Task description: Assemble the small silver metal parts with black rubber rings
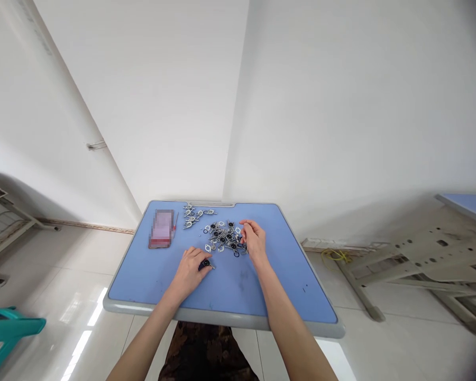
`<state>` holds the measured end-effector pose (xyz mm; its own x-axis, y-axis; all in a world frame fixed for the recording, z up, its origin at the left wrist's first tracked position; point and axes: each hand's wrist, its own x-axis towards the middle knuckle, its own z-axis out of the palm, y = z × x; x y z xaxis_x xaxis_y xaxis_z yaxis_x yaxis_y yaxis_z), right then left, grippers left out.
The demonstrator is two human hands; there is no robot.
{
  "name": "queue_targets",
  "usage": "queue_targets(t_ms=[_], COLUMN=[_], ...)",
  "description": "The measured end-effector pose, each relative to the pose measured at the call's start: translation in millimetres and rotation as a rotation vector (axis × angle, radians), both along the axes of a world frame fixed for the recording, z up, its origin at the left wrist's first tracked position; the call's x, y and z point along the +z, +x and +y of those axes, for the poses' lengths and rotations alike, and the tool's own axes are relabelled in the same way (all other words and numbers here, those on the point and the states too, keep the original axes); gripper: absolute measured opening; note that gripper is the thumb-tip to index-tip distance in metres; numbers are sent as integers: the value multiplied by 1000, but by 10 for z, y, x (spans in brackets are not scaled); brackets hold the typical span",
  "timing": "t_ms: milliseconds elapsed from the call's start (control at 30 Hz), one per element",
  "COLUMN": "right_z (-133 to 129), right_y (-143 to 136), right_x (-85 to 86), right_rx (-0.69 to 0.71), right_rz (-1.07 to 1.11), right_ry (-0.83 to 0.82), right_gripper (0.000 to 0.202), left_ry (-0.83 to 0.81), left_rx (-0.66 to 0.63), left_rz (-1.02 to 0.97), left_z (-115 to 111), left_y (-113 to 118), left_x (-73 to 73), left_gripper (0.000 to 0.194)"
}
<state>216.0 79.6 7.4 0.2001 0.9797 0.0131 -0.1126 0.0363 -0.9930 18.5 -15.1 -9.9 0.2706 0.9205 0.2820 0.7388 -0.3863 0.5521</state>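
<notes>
In the head view, your left hand (191, 266) closes thumb and fingers around a small part (207, 263), a round, glossy black piece with a bright metal end poking out, low over the front half of the desk, just left of its middle. Your right hand (254, 241) is at the right side of a loose pile of parts (222, 239), its fingers bent; you cannot tell from here whether they grip anything. The pile mixes shiny silver pieces, black discs, dark thin rings and flat plates with holes — all tangled close together. A smaller cluster of silver metal pieces (190, 217) lies near the far edge, and a flat rectangle (161, 229), blurred out, lies toward the left edge beside a slim stick (175, 222) with red on it. The desk (285, 264) is smooth matte blue, scuffed in places, with a rounded grey rim (222, 316). Your widest room to move runs from the right forearm to the slanting right edge; another stretch lies left of your left wrist — both short of the rim.
</notes>
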Motion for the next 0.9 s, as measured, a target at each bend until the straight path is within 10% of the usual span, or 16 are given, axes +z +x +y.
queue_targets(t_ms=[400, 900], right_z=[-25, -60], right_y=[-49, -64], right_x=[-1, 8], right_rx=[86, 117], right_rz=[-140, -302], right_ry=[-42, 1], right_gripper=[20, 22], left_ry=[-55, -78], left_rx=[130, -38], left_rz=[-239, -12], left_z=[8, -65], left_y=[-212, -97], left_x=[-15, 31], left_gripper=[35, 29])
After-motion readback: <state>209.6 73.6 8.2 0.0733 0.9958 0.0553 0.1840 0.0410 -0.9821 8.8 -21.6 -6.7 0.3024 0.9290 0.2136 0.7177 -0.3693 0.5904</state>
